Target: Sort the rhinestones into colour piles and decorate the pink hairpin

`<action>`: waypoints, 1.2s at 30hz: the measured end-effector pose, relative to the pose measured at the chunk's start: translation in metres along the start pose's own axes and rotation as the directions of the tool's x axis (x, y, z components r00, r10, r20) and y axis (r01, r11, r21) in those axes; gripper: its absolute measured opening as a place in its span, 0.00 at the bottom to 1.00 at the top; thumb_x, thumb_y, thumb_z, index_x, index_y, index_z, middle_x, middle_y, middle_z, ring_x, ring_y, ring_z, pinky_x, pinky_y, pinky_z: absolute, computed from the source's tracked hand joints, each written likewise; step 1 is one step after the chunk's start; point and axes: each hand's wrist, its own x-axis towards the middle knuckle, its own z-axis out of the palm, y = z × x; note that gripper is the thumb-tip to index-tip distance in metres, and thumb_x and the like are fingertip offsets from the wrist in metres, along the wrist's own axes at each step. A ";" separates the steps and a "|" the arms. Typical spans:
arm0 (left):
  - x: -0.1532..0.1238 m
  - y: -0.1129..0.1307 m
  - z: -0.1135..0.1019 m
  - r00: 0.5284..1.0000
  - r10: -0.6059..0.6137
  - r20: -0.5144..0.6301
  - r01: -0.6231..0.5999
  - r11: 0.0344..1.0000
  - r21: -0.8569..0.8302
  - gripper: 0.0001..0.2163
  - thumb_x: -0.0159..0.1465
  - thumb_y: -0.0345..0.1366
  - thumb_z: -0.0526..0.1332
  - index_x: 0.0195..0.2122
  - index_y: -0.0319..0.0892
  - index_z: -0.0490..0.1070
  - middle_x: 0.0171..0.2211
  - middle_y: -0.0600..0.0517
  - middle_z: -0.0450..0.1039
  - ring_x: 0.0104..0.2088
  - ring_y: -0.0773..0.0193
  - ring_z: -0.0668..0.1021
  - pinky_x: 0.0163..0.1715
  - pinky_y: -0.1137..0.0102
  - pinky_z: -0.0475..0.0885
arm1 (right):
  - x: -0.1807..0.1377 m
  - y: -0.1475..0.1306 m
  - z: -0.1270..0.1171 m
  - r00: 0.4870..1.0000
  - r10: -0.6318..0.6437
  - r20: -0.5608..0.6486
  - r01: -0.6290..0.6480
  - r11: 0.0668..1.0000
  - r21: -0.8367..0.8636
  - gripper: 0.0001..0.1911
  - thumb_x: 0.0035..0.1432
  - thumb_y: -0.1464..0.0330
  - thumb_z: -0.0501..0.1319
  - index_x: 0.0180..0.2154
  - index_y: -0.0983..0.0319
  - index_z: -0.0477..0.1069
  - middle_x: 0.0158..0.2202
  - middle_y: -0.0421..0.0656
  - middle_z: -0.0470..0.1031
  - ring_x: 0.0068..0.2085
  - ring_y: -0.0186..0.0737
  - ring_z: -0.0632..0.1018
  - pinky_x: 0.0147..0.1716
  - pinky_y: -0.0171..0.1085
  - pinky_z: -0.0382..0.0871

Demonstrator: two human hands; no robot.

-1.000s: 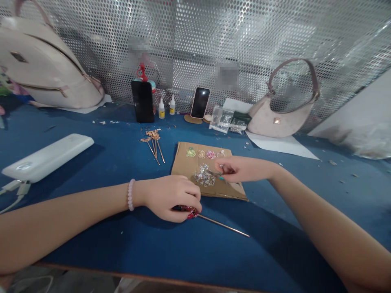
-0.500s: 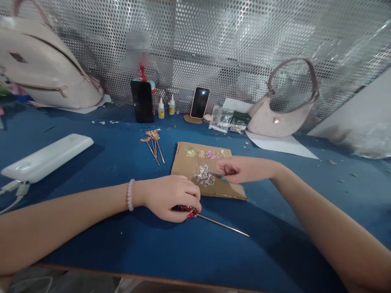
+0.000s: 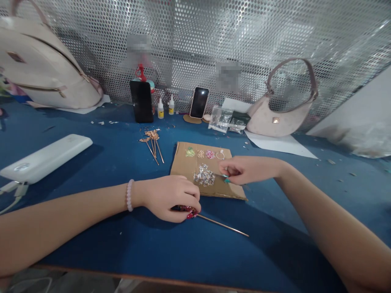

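My left hand [image 3: 172, 199] is closed around the ornate red-and-gold head of a hair stick [image 3: 224, 225]. Its thin gold shaft points right and toward the table's front edge, and the fingers hide most of the head. Over the right part of a cardboard sheet [image 3: 180, 162], my right hand [image 3: 240, 170] pinches a thin-tipped tool that looks like tweezers [image 3: 218, 175], mostly hidden by the fingers. The tip is at the edge of a pile of silvery rhinestones [image 3: 204, 176]. Green stones [image 3: 190, 151], gold beads [image 3: 200, 154], pink stones [image 3: 210, 154] and a small white ring [image 3: 220, 154] lie behind it.
Several gold hair sticks [image 3: 154, 146] lie left of the cardboard. A white power bank [image 3: 49, 156] with cables is farther left. Along the back stand two phones, small glue bottles [image 3: 160, 109], plastic packets [image 3: 220, 119], a handbag [image 3: 277, 118] and a backpack [image 3: 45, 69].
My right hand has shifted slightly right and the tool's tip has drawn back toward the edge of the silvery pile. The left hand keeps its hold on the hair stick.
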 end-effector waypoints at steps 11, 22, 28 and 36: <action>-0.001 0.000 -0.001 1.000 0.002 0.000 -0.002 1.000 -0.004 0.08 0.62 0.30 0.54 0.41 0.42 0.69 0.38 0.48 0.73 0.34 0.63 0.75 0.36 0.67 0.66 | 0.000 0.003 -0.001 0.998 0.025 -0.050 -0.022 0.997 0.069 0.07 0.54 0.73 0.53 0.30 0.58 0.54 0.20 0.31 0.55 0.22 0.29 0.56 0.21 0.31 0.52; 0.000 0.000 -0.002 1.000 0.002 -0.001 -0.002 1.000 0.003 0.08 0.62 0.30 0.54 0.41 0.42 0.69 0.38 0.48 0.73 0.34 0.62 0.75 0.36 0.67 0.66 | 0.006 0.010 0.001 0.973 -0.007 -0.230 0.065 0.968 0.243 0.26 0.59 0.66 0.53 0.59 0.57 0.54 0.29 0.39 0.74 0.30 0.35 0.73 0.28 0.35 0.61; 0.000 0.001 -0.002 1.000 0.005 -0.001 -0.005 1.000 0.000 0.08 0.62 0.31 0.54 0.41 0.42 0.69 0.38 0.48 0.73 0.34 0.62 0.75 0.37 0.67 0.66 | 0.010 0.016 0.001 0.975 -0.061 -0.215 0.116 0.960 0.255 0.10 0.56 0.66 0.56 0.37 0.59 0.73 0.32 0.39 0.75 0.30 0.33 0.72 0.29 0.35 0.64; 0.001 0.001 -0.002 1.000 0.000 0.000 0.000 1.000 -0.005 0.08 0.62 0.30 0.54 0.41 0.42 0.69 0.38 0.48 0.73 0.34 0.63 0.75 0.36 0.67 0.66 | 0.012 0.011 0.000 0.920 -0.094 -0.380 0.168 0.971 0.168 0.07 0.51 0.69 0.59 0.33 0.61 0.73 0.37 0.43 0.75 0.30 0.32 0.70 0.30 0.35 0.65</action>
